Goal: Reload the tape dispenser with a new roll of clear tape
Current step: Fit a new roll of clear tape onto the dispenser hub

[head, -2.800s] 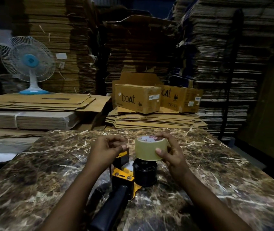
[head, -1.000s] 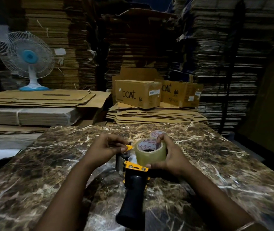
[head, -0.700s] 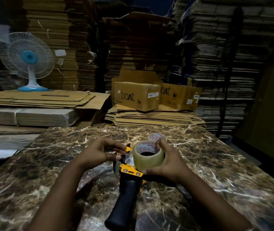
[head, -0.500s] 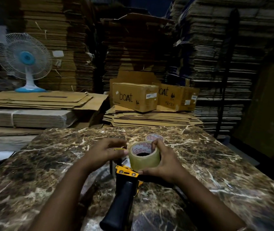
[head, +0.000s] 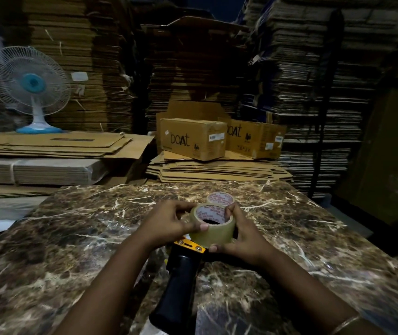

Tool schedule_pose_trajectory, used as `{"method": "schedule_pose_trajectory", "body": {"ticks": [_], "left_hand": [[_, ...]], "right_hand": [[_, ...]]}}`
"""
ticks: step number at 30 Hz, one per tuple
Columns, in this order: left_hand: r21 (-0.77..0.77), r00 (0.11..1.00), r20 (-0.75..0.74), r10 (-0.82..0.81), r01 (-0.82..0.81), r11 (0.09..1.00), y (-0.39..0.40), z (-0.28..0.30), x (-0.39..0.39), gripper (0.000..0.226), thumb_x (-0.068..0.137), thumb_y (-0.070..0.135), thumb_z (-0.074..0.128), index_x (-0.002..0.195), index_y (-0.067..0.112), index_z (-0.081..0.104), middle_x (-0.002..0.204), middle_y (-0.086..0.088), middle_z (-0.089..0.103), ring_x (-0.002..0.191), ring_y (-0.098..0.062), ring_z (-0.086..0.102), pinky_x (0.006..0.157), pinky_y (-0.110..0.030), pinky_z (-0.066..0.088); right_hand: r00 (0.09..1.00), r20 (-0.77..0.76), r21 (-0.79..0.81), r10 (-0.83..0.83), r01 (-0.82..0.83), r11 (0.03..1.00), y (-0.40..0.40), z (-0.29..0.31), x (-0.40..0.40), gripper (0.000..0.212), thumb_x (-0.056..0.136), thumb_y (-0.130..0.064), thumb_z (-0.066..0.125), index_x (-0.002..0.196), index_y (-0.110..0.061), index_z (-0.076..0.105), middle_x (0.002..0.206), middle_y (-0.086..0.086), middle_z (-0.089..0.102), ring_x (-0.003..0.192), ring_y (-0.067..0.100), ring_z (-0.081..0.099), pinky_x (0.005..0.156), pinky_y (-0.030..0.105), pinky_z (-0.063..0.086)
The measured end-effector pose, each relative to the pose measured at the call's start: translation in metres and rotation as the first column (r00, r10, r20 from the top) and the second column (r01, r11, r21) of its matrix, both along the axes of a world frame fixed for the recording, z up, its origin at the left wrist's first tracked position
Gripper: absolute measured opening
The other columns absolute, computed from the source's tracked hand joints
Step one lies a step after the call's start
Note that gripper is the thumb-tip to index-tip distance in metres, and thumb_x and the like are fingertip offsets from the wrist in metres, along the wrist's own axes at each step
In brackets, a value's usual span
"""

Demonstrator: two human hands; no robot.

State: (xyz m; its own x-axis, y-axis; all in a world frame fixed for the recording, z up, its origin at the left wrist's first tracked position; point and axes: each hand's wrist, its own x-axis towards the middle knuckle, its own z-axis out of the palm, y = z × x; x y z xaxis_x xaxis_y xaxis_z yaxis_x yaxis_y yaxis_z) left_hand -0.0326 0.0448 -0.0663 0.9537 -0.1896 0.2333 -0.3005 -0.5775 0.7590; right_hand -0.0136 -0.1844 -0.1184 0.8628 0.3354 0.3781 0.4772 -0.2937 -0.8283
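On the marble counter (head: 77, 238), left hand (head: 169, 222) and right hand (head: 240, 235) both curled in a grip around tape roll (head: 213, 228), seated on yellow-black dispenser (head: 181, 269).

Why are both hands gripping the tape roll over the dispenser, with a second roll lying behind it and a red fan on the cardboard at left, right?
Not quite: the head view shows the fan is blue and white, not red. The rest holds.
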Motion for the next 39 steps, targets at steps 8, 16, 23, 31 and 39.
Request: {"method": "schedule_pose_trajectory", "body": {"ticks": [8, 16, 23, 31, 39], "left_hand": [[-0.012, 0.998, -0.061, -0.034, 0.034, 0.999, 0.010, -0.005, 0.003, 0.082, 0.048, 0.072, 0.082, 0.122, 0.043, 0.065, 0.121, 0.013, 0.072, 0.110, -0.008, 0.067, 0.097, -0.043, 0.055], [-0.092, 0.997, -0.047, -0.065, 0.061, 0.994, 0.019, -0.010, -0.001, 0.090, 0.045, 0.070, 0.084, 0.126, 0.035, 0.066, 0.126, 0.009, 0.069, 0.114, -0.009, 0.066, 0.093, -0.044, 0.058], [-0.077, 0.998, -0.057, -0.008, 0.004, 0.997, 0.018, -0.009, 0.003, 0.072, 0.058, 0.062, 0.079, 0.122, 0.030, 0.069, 0.124, 0.007, 0.069, 0.112, -0.010, 0.064, 0.091, -0.037, 0.058], [-0.018, 0.989, -0.144, -0.043, 0.041, 0.999, 0.016, 0.000, 0.009, 0.051, 0.081, 0.028, 0.079, 0.130, 0.024, 0.064, 0.127, 0.005, 0.060, 0.118, -0.016, 0.054, 0.086, -0.029, 0.047], [0.206, 0.991, -0.129, 0.038, -0.010, 0.978, 0.017, -0.017, 0.017, 0.087, 0.043, 0.067, 0.077, 0.123, 0.035, 0.067, 0.134, 0.003, 0.064, 0.119, -0.018, 0.062, 0.102, -0.045, 0.051]], "right_hand": [[0.999, -0.044, -0.051, 0.017, -0.019, 0.998, 0.006, -0.011, 0.002, 0.092, 0.056, -0.054, 0.095, 0.129, -0.036, 0.041, 0.135, -0.006, 0.062, 0.125, 0.013, 0.061, 0.097, 0.039, 0.059], [1.000, 0.010, -0.054, 0.018, -0.018, 0.998, 0.013, -0.012, -0.003, 0.070, 0.076, -0.056, 0.080, 0.127, -0.027, 0.042, 0.130, -0.003, 0.065, 0.119, 0.015, 0.063, 0.094, 0.047, 0.059], [0.992, 0.123, -0.102, -0.042, 0.054, 0.993, 0.017, -0.007, -0.007, 0.041, 0.081, -0.059, 0.071, 0.101, -0.035, 0.045, 0.112, -0.004, 0.069, 0.104, 0.017, 0.068, 0.080, 0.052, 0.060], [0.971, 0.226, -0.185, -0.083, 0.126, 0.975, 0.016, -0.002, -0.010, 0.035, 0.072, -0.068, 0.073, 0.091, -0.052, 0.048, 0.102, -0.011, 0.071, 0.093, 0.008, 0.070, 0.071, 0.036, 0.061], [0.987, 0.135, -0.296, -0.086, 0.123, 0.947, 0.009, -0.005, -0.011, 0.088, 0.064, -0.068, 0.082, 0.126, -0.034, 0.030, 0.116, -0.009, 0.071, 0.104, 0.011, 0.070, 0.086, 0.036, 0.059]]}}
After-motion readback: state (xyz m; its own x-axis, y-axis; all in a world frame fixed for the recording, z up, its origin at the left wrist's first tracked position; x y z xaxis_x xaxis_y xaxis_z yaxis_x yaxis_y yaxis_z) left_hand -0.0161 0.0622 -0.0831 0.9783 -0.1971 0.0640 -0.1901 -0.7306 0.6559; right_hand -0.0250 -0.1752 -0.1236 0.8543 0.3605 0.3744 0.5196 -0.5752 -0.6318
